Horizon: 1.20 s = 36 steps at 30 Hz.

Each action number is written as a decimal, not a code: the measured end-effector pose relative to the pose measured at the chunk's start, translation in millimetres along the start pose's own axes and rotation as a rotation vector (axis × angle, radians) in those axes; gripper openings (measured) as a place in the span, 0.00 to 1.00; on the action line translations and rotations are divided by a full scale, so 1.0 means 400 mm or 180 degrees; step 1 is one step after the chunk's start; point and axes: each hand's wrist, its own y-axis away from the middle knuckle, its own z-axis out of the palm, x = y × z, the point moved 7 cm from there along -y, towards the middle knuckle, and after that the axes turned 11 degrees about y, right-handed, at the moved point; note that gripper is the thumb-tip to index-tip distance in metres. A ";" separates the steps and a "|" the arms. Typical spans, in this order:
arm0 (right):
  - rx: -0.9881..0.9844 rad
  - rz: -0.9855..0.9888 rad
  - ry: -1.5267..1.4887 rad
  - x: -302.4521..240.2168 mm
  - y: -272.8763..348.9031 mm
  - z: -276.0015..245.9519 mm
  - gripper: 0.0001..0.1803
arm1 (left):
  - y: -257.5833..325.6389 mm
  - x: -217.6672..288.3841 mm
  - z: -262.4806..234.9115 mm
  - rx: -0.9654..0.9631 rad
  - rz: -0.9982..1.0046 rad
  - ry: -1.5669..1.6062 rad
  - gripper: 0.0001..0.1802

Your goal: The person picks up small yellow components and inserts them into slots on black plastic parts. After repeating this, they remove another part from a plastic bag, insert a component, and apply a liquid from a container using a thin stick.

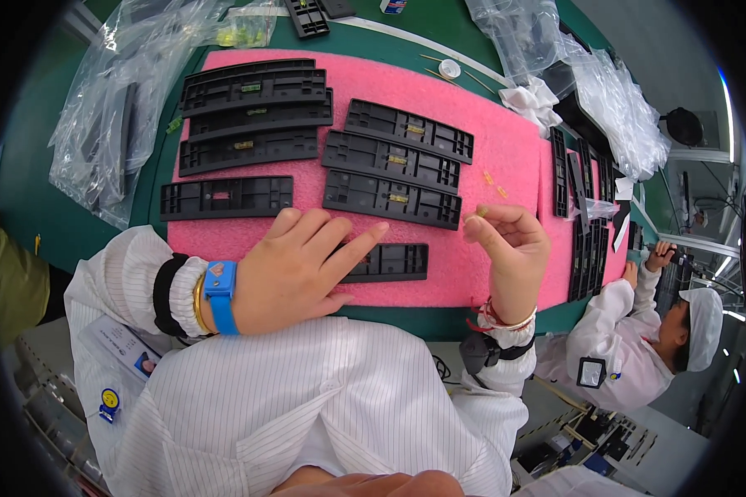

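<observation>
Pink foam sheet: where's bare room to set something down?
Bare foam lies above the middle three black strips, and right of them above the amber vials. A patch separates the lowest strip from the right hand. The upper-left strips crowd together.

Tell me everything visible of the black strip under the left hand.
The black strip looks like moulded plastic, long and narrow, with raised rims and ribbed recesses facing up. It lies flat, lengthwise left to right, on the pink foam sheet, close to the near edge. The left hand covers its left part and seems to touch it, hiding that end.
</observation>
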 end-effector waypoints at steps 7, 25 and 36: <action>0.0025 -0.0684 0.0052 -0.055 0.005 0.045 0.12 | 0.005 -0.016 0.011 0.0089 0.0049 0.0150 0.49; 0.0300 -0.1528 0.1004 -0.121 0.041 0.073 0.13 | 0.002 -0.019 0.013 0.0140 0.0071 0.0225 0.41; 0.0418 -0.1564 0.1312 -0.145 0.054 0.074 0.12 | -0.001 -0.026 0.015 0.0124 0.0063 0.0300 0.38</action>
